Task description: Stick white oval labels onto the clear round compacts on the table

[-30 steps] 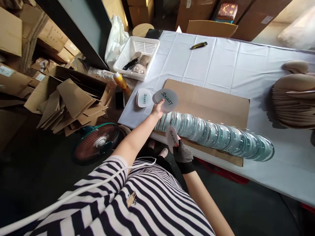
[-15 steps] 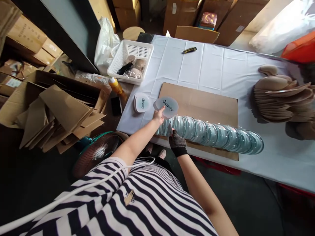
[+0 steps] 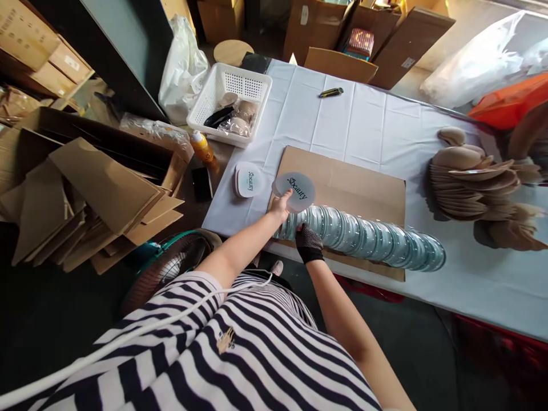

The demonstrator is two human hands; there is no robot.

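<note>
My bare left hand (image 3: 280,206) pinches a small fan of rounded, translucent cards (image 3: 298,191) printed with dark lettering, held above the table's near left part. Just right of it, my right hand (image 3: 309,244) wears a dark dotted glove with bare fingertips. Its fingers are closed at the near left end of a long row of clear plastic shells (image 3: 372,237), nested on their edges; what they grip is hidden. The row lies across a flat cardboard sheet (image 3: 351,180). Left of my left hand, a stack of similar printed cards (image 3: 247,180) lies on the white cloth.
A white basket (image 3: 260,108) with wrapped beige and black pieces stands at the back left. A cutter knife (image 3: 331,92) lies at the back. Beige pads (image 3: 460,180) are piled on the right, beside another person's arm (image 3: 531,131). A fan (image 3: 171,268) stands below left.
The card my right hand held has gone out of sight at the shells, and that hand now sits against the row. The view has shifted slightly; another person's arm appears at the right.
</note>
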